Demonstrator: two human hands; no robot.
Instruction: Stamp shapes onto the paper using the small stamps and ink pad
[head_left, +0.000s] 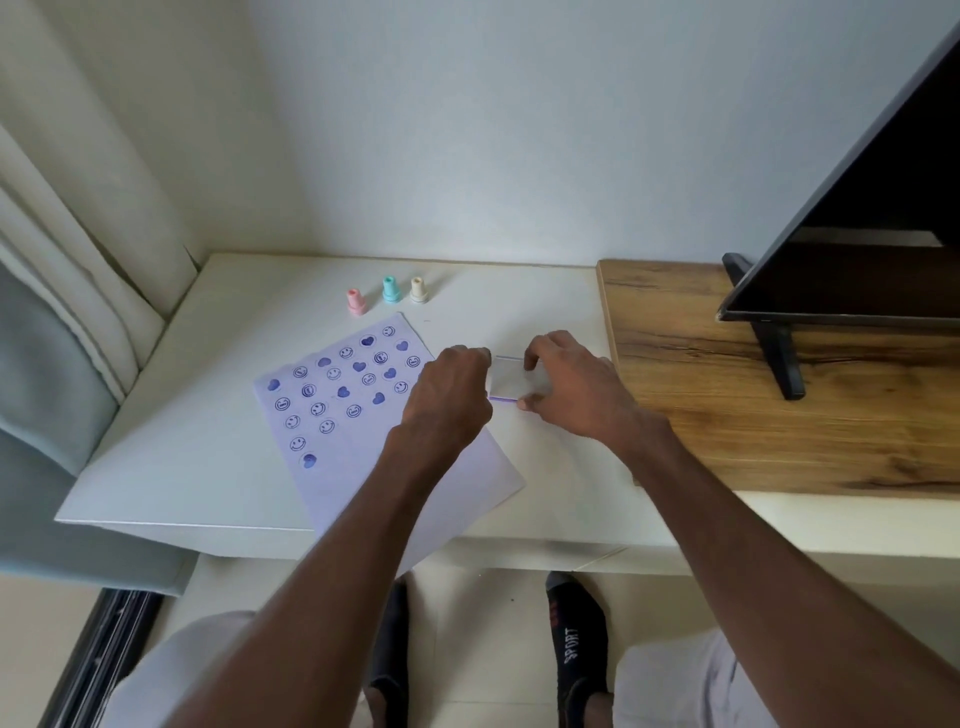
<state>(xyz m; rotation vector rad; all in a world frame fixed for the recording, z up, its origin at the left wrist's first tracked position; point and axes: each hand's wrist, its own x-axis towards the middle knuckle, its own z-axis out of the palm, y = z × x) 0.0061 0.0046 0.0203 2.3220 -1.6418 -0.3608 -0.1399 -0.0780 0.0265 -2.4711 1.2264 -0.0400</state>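
Observation:
A white sheet of paper (363, 441) lies tilted on the white table, covered with several purple smiley and heart prints. Three small stamps stand upright behind it: pink (356, 302), teal (391, 289) and cream (418, 289). To the right of the paper sits the ink pad (511, 382), a small white case with a purple edge along its near side. My left hand (449, 400) grips its left edge. My right hand (571, 387) pinches its right side between thumb and fingers. The lid looks shut.
A raised wooden shelf (779, 389) borders the table (208, 441) on the right and carries a tilted black screen (857, 234) on a dark stand. Curtains (62, 260) hang at the left. The table's front edge is close to my legs.

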